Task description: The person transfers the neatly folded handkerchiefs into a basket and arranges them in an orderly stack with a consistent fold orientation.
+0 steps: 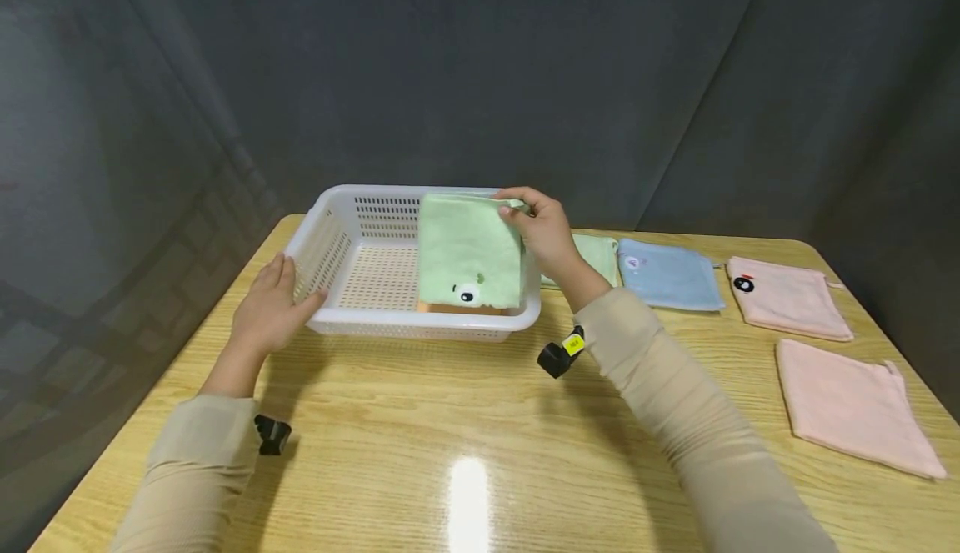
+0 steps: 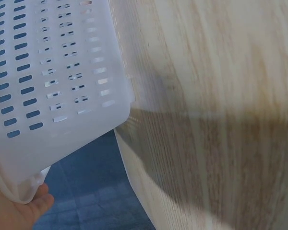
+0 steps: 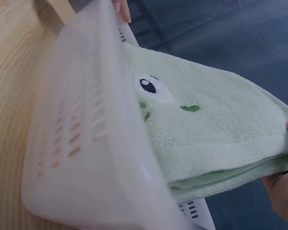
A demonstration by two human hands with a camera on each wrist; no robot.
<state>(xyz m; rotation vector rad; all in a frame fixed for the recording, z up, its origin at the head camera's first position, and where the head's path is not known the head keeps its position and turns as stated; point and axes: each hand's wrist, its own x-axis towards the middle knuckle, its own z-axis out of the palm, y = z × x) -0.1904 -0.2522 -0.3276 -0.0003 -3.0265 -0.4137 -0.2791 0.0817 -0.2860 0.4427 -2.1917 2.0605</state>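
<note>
In your head view, light appeared to fall from above on the table (image 1: 405, 403), leaving a white glare streak (image 1: 468, 503) near the bottom edge, while the curtain (image 1: 487, 77) was dim. Soft shadows lay beside your sleeves (image 1: 697, 415). Your left wrist view looked cool-toned, crossed by a broad shadow (image 2: 197, 158). In your right wrist view, the basket's near rim (image 3: 127, 134) was blurred; the towel's embroidered eye (image 3: 149, 86) was clearer.

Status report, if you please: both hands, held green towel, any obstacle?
Right hand pinches green towel. Left hand touches basket. Towel's lower end inside basket. No obstruction visible.
</note>
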